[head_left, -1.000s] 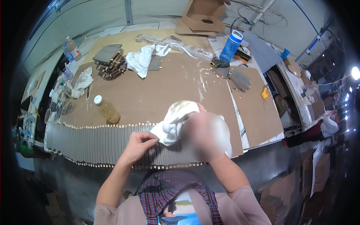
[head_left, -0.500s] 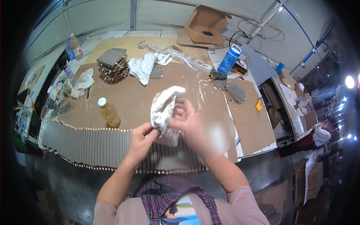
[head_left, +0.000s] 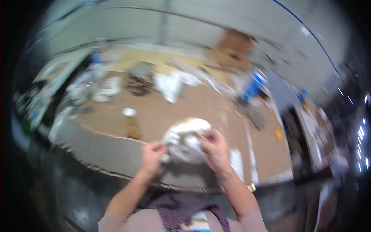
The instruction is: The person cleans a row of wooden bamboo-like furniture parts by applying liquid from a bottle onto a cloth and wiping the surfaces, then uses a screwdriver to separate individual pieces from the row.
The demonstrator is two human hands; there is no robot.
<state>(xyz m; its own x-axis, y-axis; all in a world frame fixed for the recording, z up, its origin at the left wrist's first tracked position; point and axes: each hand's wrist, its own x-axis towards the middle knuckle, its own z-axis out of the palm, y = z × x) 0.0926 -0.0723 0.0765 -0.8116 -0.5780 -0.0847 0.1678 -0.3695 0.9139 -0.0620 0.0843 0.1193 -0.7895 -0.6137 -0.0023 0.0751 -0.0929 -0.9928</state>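
1. I saw a crumpled white cloth (head_left: pixel 186 140) held up between both hands, above the near edge of the brown workbench (head_left: pixel 185 108); the whole picture was smeared with motion, so fine detail was lost.
2. My left hand (head_left: pixel 152 153) pinched the cloth's lower left edge, fingers closed on it.
3. My right hand (head_left: pixel 215 149) gripped the cloth's right side, fingers curled over the top of the bundle.
4. Below the hands lay a grey ribbed sheet (head_left: pixel 112 150) along the bench's near edge.
5. Just left of the cloth stood a small amber bottle with a white cap (head_left: pixel 132 123), apart from both hands.
6. Further back on the bench I made out another white rag (head_left: pixel 170 84) and, beside it, a dark stack of parts (head_left: pixel 138 77).
7. To the right, well apart, stood a blue container (head_left: pixel 253 88); behind it sat a cardboard box (head_left: pixel 231 50).
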